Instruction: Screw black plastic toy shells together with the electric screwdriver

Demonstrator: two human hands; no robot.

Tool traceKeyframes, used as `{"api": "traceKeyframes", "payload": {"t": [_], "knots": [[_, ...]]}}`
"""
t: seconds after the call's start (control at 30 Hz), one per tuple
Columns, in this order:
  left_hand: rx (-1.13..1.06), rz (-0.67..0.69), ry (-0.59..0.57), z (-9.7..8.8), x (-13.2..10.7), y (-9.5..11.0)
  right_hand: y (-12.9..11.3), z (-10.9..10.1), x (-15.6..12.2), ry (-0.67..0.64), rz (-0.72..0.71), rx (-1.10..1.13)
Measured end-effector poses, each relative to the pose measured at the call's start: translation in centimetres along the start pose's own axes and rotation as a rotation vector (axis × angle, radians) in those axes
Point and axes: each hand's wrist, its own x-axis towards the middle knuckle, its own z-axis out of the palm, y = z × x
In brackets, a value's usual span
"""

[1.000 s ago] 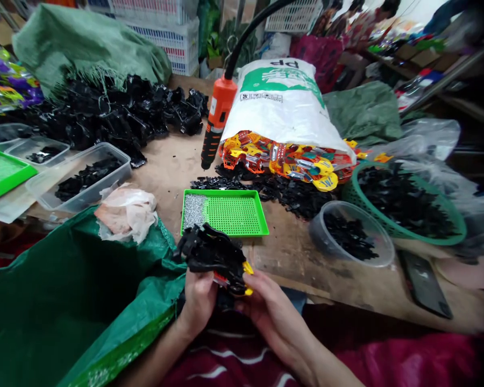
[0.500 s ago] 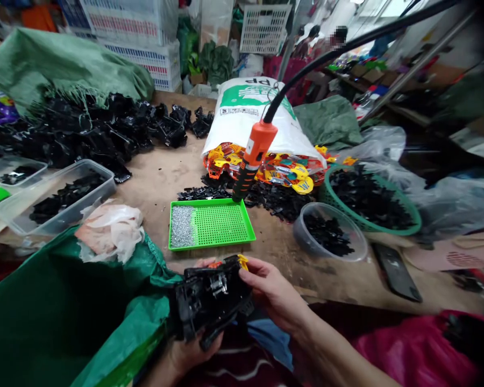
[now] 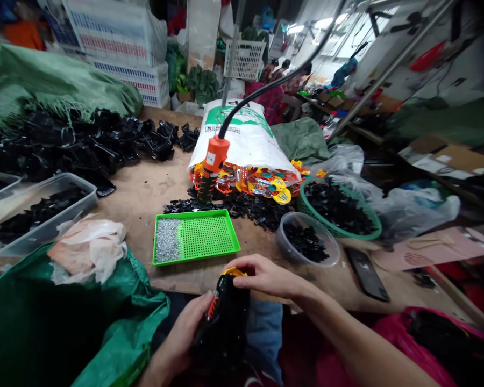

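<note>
Holding black plastic bundle (image 3: 221, 328) upright, yellow end (image 3: 234, 272) toward table (image 3: 145, 188)

Black plastic bundle (image 3: 222, 328) with yellow and orange edges; green perforated plastic tray (image 3: 204, 239), grey metal bits (image 3: 167, 240) at one end; white woven sack (image 3: 242, 131), green print; orange-and-black electric screwdriver (image 3: 213, 166).

The black plastic parts (image 3: 221, 328) look glossy, the desk (image 3: 145, 193) is rough, scuffed bare wood, the tray (image 3: 210, 236) is smooth matt green plastic, the bowl (image 3: 331, 242) is clear shiny plastic, and the sack (image 3: 137, 306) is woven green plastic with a dull sheen.
</note>
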Motion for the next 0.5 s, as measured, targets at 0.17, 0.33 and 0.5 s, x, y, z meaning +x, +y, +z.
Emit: {"api": "traceKeyframes", "payload": {"t": [0.17,0.33,0.5], "knots": [[-0.117,-0.284,-0.037,0.5,0.2,-0.5,-0.4,0.4,1.0,-0.022,-0.013,-0.105],[-0.185,-0.334,-0.104,1.3,0.1,0.1,0.0,0.8,1.9,0.055,0.043,-0.231],[-0.303,-0.408,-0.141,1.0,0.5,-0.3,-0.4,0.5,2.1,0.015,0.027,-0.234]]}}
